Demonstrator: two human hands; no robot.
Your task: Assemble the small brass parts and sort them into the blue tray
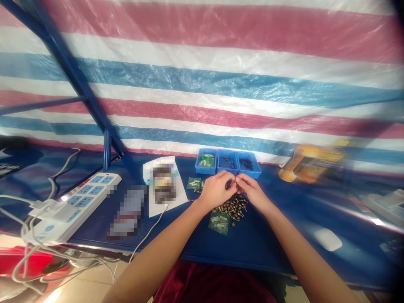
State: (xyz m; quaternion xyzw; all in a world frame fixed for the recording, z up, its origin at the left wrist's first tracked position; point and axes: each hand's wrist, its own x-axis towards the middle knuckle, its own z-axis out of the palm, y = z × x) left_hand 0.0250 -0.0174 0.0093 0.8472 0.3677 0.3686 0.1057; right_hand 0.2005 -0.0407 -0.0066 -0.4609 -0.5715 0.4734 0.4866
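My left hand and my right hand meet fingertip to fingertip above the blue table. Both are closed in a pinch around one small brass-coloured part, whose exact kind is mostly hidden by the fingers. Under them spreads a pile of small brass-coloured metal pieces, partly covered by my left hand. A green-tinted clear packet with pale pieces inside lies at the pile's near side. Another such packet is left of my left hand. Just beyond the hands stand three blue bins: left, middle and right.
A white power strip with cables lies at the left, beside a white sheet. At the right are a blurred yellow object and a white mouse. A striped tarp hangs behind the table; a blue frame slants across it.
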